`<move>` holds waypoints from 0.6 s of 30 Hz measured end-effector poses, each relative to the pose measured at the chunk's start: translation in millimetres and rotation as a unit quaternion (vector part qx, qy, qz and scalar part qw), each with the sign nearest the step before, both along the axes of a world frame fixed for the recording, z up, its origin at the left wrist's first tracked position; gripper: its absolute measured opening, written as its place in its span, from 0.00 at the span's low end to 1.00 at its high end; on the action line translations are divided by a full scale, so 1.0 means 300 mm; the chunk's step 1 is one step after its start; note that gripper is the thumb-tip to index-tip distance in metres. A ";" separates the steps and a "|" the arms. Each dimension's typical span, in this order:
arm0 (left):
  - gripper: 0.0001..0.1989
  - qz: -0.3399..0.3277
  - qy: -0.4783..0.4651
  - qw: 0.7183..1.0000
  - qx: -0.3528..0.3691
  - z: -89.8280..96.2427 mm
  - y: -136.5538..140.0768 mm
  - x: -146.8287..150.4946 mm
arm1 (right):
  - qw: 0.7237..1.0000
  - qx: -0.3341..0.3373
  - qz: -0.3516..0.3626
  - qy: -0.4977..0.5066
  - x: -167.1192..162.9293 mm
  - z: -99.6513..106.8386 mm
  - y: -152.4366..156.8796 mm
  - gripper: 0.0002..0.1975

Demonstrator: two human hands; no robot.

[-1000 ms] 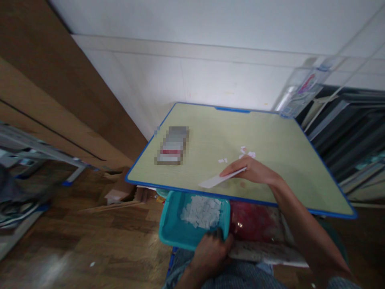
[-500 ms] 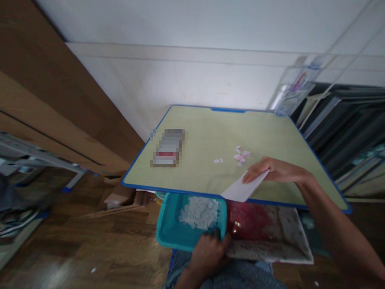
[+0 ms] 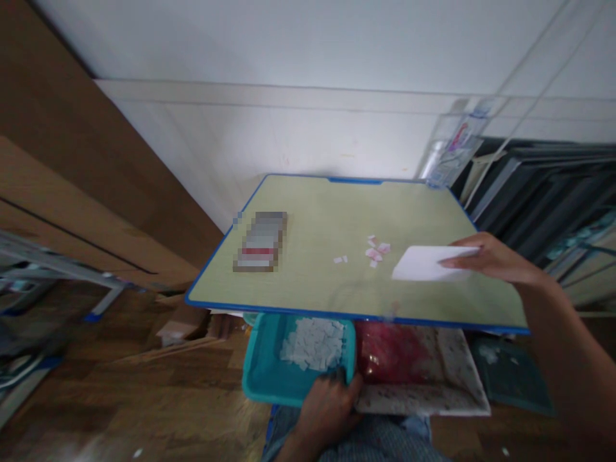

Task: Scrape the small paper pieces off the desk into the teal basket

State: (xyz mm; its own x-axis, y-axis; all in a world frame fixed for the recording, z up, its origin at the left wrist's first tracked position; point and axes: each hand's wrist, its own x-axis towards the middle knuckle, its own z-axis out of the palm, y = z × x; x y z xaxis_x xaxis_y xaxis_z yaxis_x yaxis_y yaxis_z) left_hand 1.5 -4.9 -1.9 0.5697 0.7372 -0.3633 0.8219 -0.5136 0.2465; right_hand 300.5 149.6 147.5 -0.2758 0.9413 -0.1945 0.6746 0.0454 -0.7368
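Note:
My right hand (image 3: 481, 256) pinches a white sheet of paper (image 3: 423, 263) between thumb and fingers above the right side of the folding table (image 3: 308, 276). Left of the sheet, several small pinkish-white paper scraps (image 3: 374, 252) lie on the tabletop, with two small white pieces (image 3: 341, 260) beside them. Below the table's front edge, my left hand (image 3: 332, 401) is closed at the near right corner of a teal basin (image 3: 269, 378), its fingertips partly hidden. Inside the basin lies a pile of small white paper pieces (image 3: 315, 343).
A stained white tray (image 3: 462, 375) with glossy red contents (image 3: 389, 353) adjoins the basin. A pixelated flat object (image 3: 262, 240) lies on the table's left side. A clear bottle (image 3: 455, 151) stands at the back right corner. Dark stacked panels (image 3: 553, 186) lean at right.
My right hand has moved right with the paper sheet, away from the table's front edge, and the sheet is turned flatter. A faint reddish blur shows at that edge. My left hand stays at the basin.

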 end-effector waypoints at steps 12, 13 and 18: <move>0.22 0.004 0.025 1.000 0.002 0.003 -0.003 0.005 | 0.992 -0.086 0.071 0.053 -0.116 -0.094 0.060 0.18; 0.22 0.004 0.025 1.000 0.003 0.003 -0.003 0.005 | 0.991 -0.091 0.075 0.055 -0.126 -0.098 0.052 0.18; 0.21 0.006 0.025 1.000 0.008 0.004 -0.002 0.005 | 0.990 -0.095 0.082 0.058 -0.138 -0.105 0.006 0.17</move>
